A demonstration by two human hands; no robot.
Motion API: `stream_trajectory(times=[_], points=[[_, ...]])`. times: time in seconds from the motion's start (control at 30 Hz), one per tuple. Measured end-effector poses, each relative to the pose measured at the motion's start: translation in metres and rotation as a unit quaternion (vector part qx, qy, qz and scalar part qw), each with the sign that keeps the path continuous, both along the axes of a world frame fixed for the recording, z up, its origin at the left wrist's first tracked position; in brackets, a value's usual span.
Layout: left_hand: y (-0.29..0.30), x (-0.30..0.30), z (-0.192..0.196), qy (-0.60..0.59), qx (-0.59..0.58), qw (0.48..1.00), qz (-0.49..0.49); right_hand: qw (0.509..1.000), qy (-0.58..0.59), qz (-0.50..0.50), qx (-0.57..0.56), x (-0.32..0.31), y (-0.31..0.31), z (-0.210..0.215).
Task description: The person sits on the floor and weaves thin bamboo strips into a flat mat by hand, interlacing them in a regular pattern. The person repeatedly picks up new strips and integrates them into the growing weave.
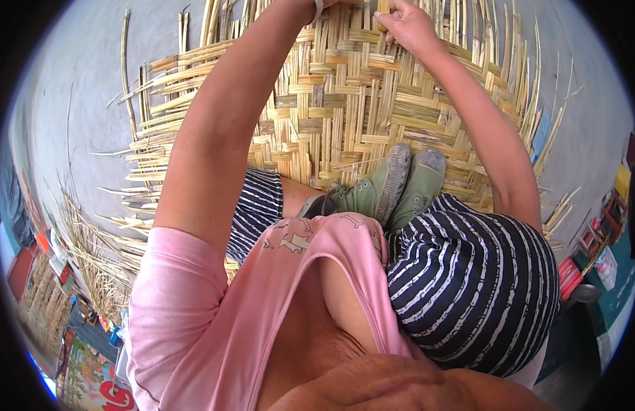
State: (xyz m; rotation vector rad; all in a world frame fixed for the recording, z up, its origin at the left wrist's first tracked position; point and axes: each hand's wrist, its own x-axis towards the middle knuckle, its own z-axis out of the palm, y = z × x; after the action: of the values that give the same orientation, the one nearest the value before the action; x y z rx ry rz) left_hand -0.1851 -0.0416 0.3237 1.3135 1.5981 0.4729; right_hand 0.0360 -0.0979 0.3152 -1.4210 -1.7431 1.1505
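A half-woven mat (345,103) of flat yellow-tan split-cane strips lies spread under my arms, with long loose ends sticking out on its sides and far edge. At the far part of the mat, my right hand (408,29) is closed, its thumb and fingers pinching a flat cane strip (382,15). My left hand (339,2) reaches to the top edge of the picture, just left of that strip. Most of it is cut off, so its fingers cannot be made out.
My green canvas shoes (400,188) rest on the near part of the mat. Grey floor (91,116) surrounds it. A heap of loose cane strips (91,264) lies at the left. At the right stand a red stacked item (569,277) and assorted household things.
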Motion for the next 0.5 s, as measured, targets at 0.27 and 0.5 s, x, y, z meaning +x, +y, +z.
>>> stream_trajectory(times=[0.27, 0.5], points=[[-0.022, 0.003, -0.004, -0.264, 0.02, 0.964, -0.011, 0.98, -0.164, 0.067, 0.09, 0.001, 0.005, -0.003], [-0.044, 0.014, -0.012, -0.411, 0.043, 0.907, 0.081, 0.965, -0.183, 0.15, 0.114, 0.003, 0.02, -0.015]])
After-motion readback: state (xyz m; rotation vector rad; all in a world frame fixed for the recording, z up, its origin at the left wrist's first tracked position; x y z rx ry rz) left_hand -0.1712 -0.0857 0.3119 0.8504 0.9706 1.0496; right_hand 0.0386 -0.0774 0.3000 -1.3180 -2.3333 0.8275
